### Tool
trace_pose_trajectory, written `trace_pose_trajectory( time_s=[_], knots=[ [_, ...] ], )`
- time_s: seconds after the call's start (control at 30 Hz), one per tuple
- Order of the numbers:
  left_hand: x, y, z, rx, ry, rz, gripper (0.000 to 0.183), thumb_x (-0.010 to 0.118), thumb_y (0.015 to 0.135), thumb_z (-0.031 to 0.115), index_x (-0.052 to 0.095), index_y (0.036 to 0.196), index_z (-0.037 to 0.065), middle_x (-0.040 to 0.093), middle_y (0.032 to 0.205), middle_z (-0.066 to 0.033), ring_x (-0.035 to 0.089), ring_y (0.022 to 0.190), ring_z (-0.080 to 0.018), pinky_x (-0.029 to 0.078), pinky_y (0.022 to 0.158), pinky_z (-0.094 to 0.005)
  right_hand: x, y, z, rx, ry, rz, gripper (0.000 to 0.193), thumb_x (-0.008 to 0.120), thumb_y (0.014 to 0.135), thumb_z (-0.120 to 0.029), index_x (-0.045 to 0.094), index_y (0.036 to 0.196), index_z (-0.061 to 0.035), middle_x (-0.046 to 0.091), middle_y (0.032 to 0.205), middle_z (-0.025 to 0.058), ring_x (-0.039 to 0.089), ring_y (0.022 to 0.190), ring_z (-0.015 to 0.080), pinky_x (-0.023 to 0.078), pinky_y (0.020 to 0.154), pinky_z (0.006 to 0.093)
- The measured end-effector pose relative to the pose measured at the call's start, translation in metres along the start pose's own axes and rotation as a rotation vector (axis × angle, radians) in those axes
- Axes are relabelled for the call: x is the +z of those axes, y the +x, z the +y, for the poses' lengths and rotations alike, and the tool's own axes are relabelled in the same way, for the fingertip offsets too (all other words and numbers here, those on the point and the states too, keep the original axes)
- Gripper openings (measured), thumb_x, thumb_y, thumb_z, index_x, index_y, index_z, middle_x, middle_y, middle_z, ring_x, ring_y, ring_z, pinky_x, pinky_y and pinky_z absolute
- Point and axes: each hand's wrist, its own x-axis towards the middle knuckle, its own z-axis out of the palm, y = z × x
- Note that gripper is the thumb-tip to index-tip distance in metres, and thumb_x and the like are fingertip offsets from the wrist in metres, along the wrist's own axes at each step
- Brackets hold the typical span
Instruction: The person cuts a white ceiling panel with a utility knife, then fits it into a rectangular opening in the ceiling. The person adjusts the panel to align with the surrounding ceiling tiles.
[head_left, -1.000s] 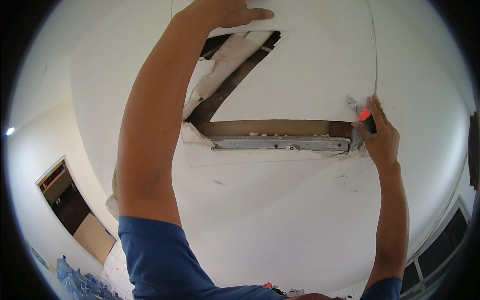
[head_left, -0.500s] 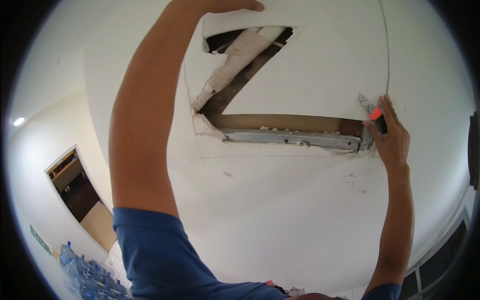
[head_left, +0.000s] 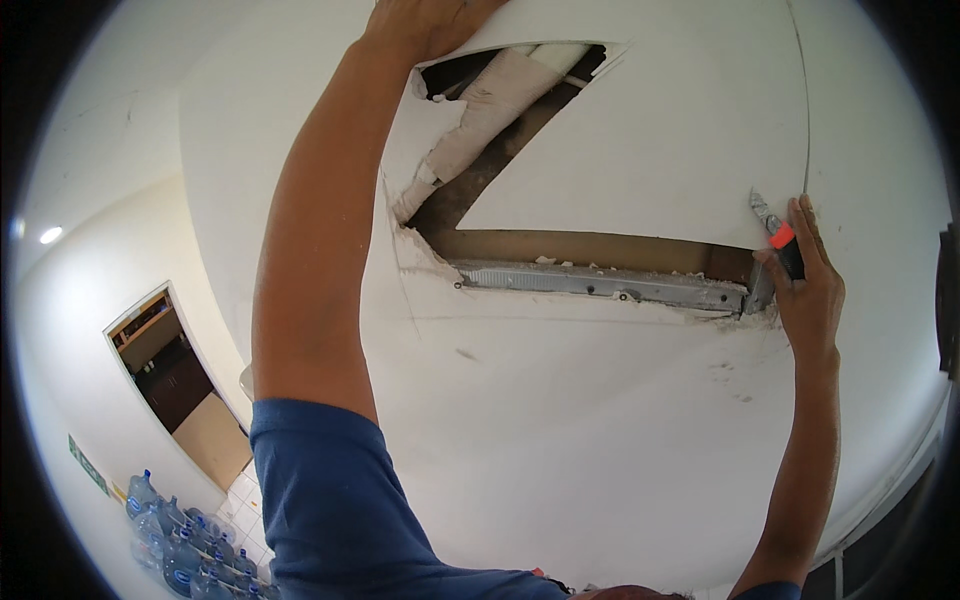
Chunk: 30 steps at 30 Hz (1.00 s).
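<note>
My right hand is closed on a knife with a black handle, an orange collar and a whitened blade pointing up and left. That hand rests against the white ceiling panel, beside the right end of a cut-out slot and below a thin dark line. My left hand is raised against the panel at the upper left opening; the top edge of the view cuts off its fingers, which seem stretched out. A wrapped pale pipe shows inside the opening. Along the slot's lower edge runs a grey metal channel with plaster crumbs.
Broken plaster edges border the opening's left corner. Several blue water bottles stand at the lower left, below a doorway. A small ceiling light glows at far left. A dark-framed window lies at lower right.
The whole view has shifted, so the scene sits farther right. My left hand has come nearer the opening's edge and its fingertips have left the view. My right hand keeps its place with the knife.
</note>
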Motion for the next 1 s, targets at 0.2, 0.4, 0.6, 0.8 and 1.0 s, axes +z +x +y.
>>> trace_pose_trajectory(
  time_s=[0.2, 0.4, 0.6, 0.8, 1.0],
  knots=[
    [0.007, -0.002, -0.003, -0.086, -0.057, 0.036, 0.078, 0.048, 0.106, 0.058, 0.032, 0.166, 0.010, 0.013, 0.175, -0.0242, 0.011, 0.162, -0.0418, 0.011, 0.133, -0.0509, -0.002, 0.000, -0.006, -0.002, -0.012, -0.016, 0.074, 0.083, 0.087, -0.038, 0.056, 0.152, -0.0171, 0.056, 0.155, 0.0088, 0.061, 0.136, 0.0284, 0.059, 0.105, 0.0420],
    [0.016, -0.001, -0.001, -0.198, -0.082, 0.110, 0.096, 0.049, 0.102, 0.068, 0.024, 0.166, 0.000, 0.012, 0.173, -0.0308, 0.011, 0.161, -0.0450, 0.008, 0.132, -0.0541, -0.001, -0.001, 0.000, -0.036, -0.020, -0.005, 0.074, 0.084, 0.087, -0.033, 0.055, 0.152, -0.0146, 0.055, 0.156, 0.0100, 0.061, 0.136, 0.0290, 0.059, 0.104, 0.0420],
    [0.007, 0.003, 0.005, -0.238, -0.047, 0.030, 0.099, 0.045, 0.102, 0.071, 0.023, 0.166, -0.002, 0.012, 0.173, -0.0311, 0.010, 0.161, -0.0446, 0.007, 0.133, -0.0537, -0.004, -0.002, 0.002, -0.074, -0.015, 0.033, 0.074, 0.085, 0.085, -0.031, 0.056, 0.151, -0.0134, 0.056, 0.155, 0.0102, 0.061, 0.136, 0.0293, 0.059, 0.103, 0.0407],
    [0.014, 0.001, 0.009, -0.255, 0.032, -0.004, 0.094, 0.041, 0.105, 0.067, 0.021, 0.167, 0.000, 0.011, 0.174, -0.0290, 0.008, 0.162, -0.0424, 0.007, 0.133, -0.0519, -0.007, 0.001, -0.003, -0.037, 0.001, -0.019, 0.072, 0.083, 0.087, -0.036, 0.057, 0.150, -0.0133, 0.057, 0.155, 0.0101, 0.063, 0.134, 0.0284, 0.060, 0.102, 0.0408],
    [0.014, -0.003, 0.007, -0.256, -0.078, -0.001, 0.091, 0.041, 0.106, 0.066, 0.020, 0.167, 0.002, 0.010, 0.175, -0.0257, 0.006, 0.163, -0.0404, 0.009, 0.133, -0.0506, -0.008, 0.002, -0.003, -0.063, -0.027, -0.004, 0.072, 0.082, 0.087, -0.042, 0.058, 0.149, -0.0129, 0.058, 0.154, 0.0114, 0.064, 0.132, 0.0297, 0.061, 0.100, 0.0403]
  ],
)
